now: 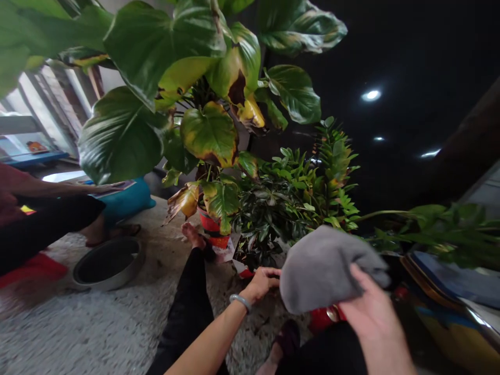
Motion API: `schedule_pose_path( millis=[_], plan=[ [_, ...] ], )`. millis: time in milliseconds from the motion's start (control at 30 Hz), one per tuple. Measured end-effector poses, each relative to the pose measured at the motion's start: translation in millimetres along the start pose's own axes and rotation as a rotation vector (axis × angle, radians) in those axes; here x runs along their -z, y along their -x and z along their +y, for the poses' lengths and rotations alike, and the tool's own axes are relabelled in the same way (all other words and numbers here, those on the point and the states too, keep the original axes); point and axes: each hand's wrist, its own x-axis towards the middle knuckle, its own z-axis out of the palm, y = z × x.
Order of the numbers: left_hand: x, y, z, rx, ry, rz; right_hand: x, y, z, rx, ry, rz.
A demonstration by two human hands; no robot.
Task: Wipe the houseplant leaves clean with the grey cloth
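Handling a soft, rounded grey fabric piece [318, 271]

It's near right, in front of the bushy dark-green plants [269, 208]. My right hand [369, 307] grips its right side, thumb on top; my left hand [261, 284] is at the left edge, can't tell if it's pinching. I'd hold it lightly, clear of the plants.
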Motion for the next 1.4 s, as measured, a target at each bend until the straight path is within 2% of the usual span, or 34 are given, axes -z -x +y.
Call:
schedule_pose_path(
  millis=[67,133,200,267,300,367,400,467,533,600,633,700,800,900,1000,1067,1133,1200,1267,1300,1400],
  plan=[
    [-2.9,1.5,2.1,0.028,0.063,0.034,-3.1,-16.3,-32.1,0.259,-0.103,-0.081],
    [-5.5,3.2,4.9,0.043,0.096,0.078,-11.9,-31.2,-46.2,0.375,-0.162,-0.132],
    [-7.5,4.9,7.1,0.038,0.107,0.096,-19.9,-39.9,-34.5,0.283,-0.137,-0.073],
    [-8.6,6.3,7.2,0.028,0.114,0.103,-20.2,-42.8,-2.2,0.067,-0.041,0.038],
    [-8.4,6.8,6.5,0.024,0.115,0.103,-16.5,-43.1,17.2,-0.038,0.02,0.037],
    [-4.8,7.6,5.2,0.029,0.119,0.149,-3.3,-43.8,52.3,-0.143,0.089,0.035],
    [-0.9,8.0,5.5,0.043,0.141,0.211,4.6,-44.7,64.8,-0.141,0.074,0.034],
    [11.7,9.3,10.6,0.074,0.275,0.422,18.7,-47.9,76.3,-0.085,0.042,0.026],
    [28.6,11.5,22.7,0.048,0.505,0.66,27.0,-51.7,73.5,-0.002,0.017,0.015],
    [44.6,14.4,39.8,-0.049,0.723,0.767,29.7,-54.3,65.2,0.061,0.018,0.02],
    [50.6,15.7,48.6,-0.108,0.79,0.76,29.8,-54.8,61.9,0.084,0.023,0.021],
    [56.4,17.4,63.8,-0.211,0.82,0.662,29.5,-54.5,60.2,0.119,0.039,0.011],
    [50.8,16.3,76.8,-0.279,0.645,0.456,30.0,-52.5,66.9,0.155,0.095,0.017],
    [38.8,12.2,81.4,-0.196,0.397,0.301,27.1,-47.7,66.1,0.127,0.162,0.019],
    [31.7,9.2,81.0,-0.111,0.263,0.21,12.3,-37.3,40.3,0.1,0.098,-0.021],
    [31.1,8.8,77.1,-0.092,0.231,0.192,-5.6,-28.1,11.9,0.193,0.002,-0.064],
    [32.7,9.4,70.3,-0.072,0.228,0.224,-28.0,-20.1,-15.2,0.374,-0.093,-0.113],
    [34.9,10.3,62.2,-0.058,0.254,0.264,-51.0,-15.4,-30.1,0.562,-0.159,-0.128],
    [37.0,11.1,55.3,-0.059,0.309,0.283,-69.6,-13.9,-25.1,0.622,-0.148,-0.102],
    [38.0,11.6,53.0,-0.061,0.345,0.289,-75.6,-13.4,-14.8,0.587,-0.108,-0.089],
    [41.8,13.7,50.8,-0.055,0.452,0.305,-75.6,-7.5,35.6,0.282,0.072,-0.103]
  ],
)
